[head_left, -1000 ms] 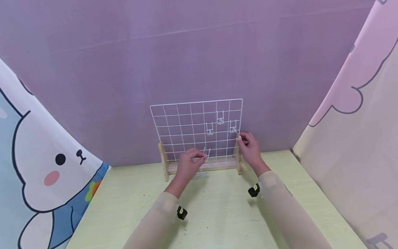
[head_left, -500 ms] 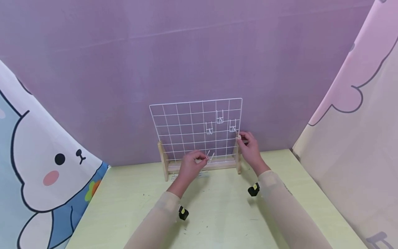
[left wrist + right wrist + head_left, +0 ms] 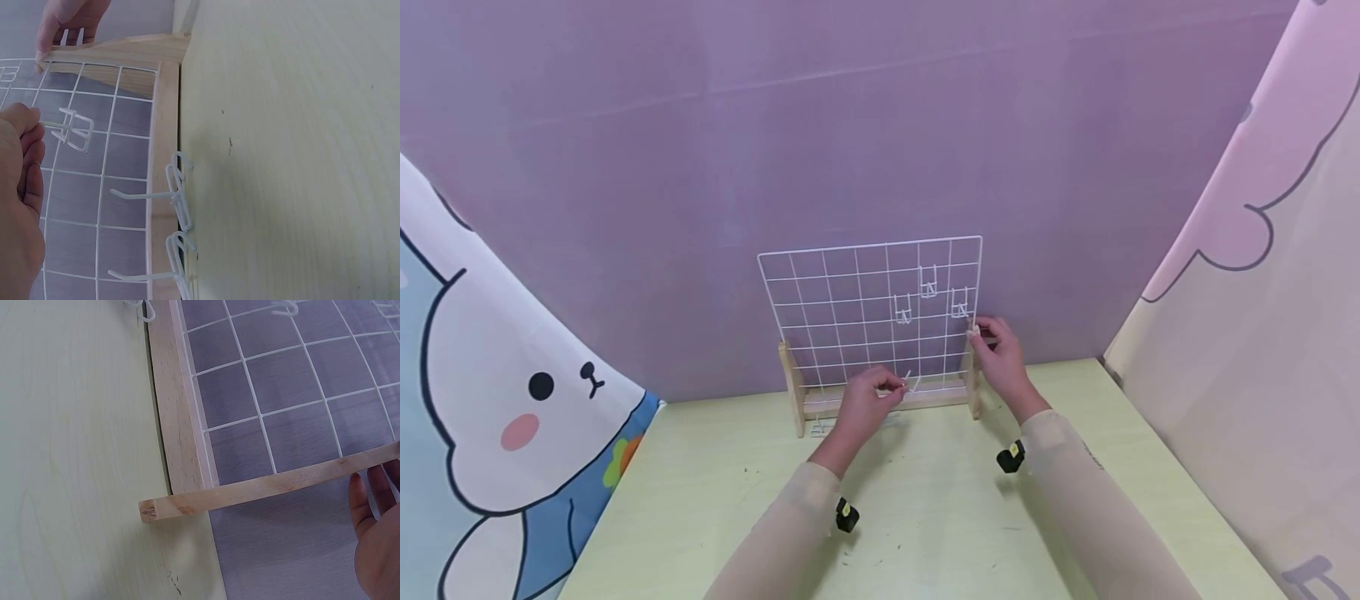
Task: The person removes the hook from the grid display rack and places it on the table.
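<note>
My left hand pinches the stem of a white wire hook between thumb and forefinger. The hook is in front of the lower part of a white wire grid panel, its prongs pointing away from the fingers. At the right side, my right hand grips the top of the wooden upright at the grid's edge. On the grid's upper right hang three white hooks, an upper one, a left one and a right one.
Two loose white hooks, one nearer and one beyond, lie by the stand's wooden base bar. The stand's left upright rises from the pale yellow table. A purple cloth hangs behind.
My left hand has moved slightly right and down across the grid, and the hook in it has tilted to the right. My right hand has stayed at the upright.
</note>
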The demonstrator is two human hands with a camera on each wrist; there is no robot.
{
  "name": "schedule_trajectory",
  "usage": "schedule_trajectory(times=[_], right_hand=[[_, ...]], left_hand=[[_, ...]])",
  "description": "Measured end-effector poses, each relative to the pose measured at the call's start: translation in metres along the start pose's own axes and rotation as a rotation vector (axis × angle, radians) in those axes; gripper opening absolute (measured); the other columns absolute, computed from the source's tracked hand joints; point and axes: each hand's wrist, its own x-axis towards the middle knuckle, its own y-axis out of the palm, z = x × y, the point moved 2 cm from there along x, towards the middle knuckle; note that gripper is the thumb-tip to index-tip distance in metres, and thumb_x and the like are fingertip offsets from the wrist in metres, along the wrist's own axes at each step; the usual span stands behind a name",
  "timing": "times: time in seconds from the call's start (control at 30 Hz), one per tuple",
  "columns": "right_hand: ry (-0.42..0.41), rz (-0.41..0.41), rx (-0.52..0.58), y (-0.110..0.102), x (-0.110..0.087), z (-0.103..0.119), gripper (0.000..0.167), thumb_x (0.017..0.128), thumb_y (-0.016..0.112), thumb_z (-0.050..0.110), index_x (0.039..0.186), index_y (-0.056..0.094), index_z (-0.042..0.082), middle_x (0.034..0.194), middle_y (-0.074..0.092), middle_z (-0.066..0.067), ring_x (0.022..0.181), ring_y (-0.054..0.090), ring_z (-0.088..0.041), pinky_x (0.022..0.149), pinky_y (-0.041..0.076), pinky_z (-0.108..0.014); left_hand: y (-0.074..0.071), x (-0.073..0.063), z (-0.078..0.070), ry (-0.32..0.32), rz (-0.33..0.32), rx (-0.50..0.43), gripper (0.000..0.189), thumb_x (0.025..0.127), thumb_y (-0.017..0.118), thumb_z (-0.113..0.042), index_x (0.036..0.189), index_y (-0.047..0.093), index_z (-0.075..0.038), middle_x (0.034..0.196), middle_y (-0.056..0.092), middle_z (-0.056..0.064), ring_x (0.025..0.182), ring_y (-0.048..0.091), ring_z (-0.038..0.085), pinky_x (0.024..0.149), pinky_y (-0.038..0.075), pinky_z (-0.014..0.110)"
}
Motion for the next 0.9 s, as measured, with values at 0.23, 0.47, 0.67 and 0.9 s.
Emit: schedule_trajectory(times=[0.23,0.47,0.67,0.9], right_hand=[[0.0,0.001,-0.001,0.0,0.0,0.0,0.029,0.111,0.067,0.011,0.136,0.069,-0.003,0.126,0.064,-0.016,0.111,0.062,-0.026,0.085,0.054,-0.017],[0.011,0.002,0.006,-0.001,-0.001,0.0,0.029,0.111,0.067,0.009,0.137,0.068,-0.003,0.126,0.063,-0.016,0.111,0.061,-0.026,0.085,0.054,-0.017],[0.01,-0.001,0.011,-0.001,-0.001,0.001,0.029,0.11,0.067,0.009,0.136,0.068,-0.004,0.126,0.063,-0.015,0.11,0.061,-0.025,0.084,0.054,-0.018],[0.003,-0.012,0.019,0.0,-0.001,0.0,0.027,0.11,0.068,0.006,0.135,0.069,-0.004,0.124,0.063,-0.016,0.107,0.061,-0.025,0.082,0.054,-0.018]], left_hand=[[0.008,0.0,0.007,0.001,0.024,0.023,0.006,0.097,0.085,-0.007,0.098,0.083,-0.012,0.097,0.078,-0.004,0.094,0.075,0.016,0.088,0.064,0.029],[0.016,-0.001,0.014,-0.052,0.105,0.034,0.005,0.099,0.084,-0.01,0.098,0.084,-0.016,0.098,0.078,-0.006,0.095,0.074,0.012,0.088,0.063,0.028],[0.022,-0.002,0.018,-0.084,0.142,0.041,0.004,0.1,0.083,-0.011,0.098,0.085,-0.014,0.101,0.077,-0.006,0.097,0.073,0.012,0.089,0.063,0.029],[0.027,-0.003,0.02,-0.079,0.17,0.06,0.006,0.1,0.082,-0.008,0.098,0.085,-0.013,0.102,0.08,-0.001,0.094,0.072,0.01,0.091,0.063,0.03]])
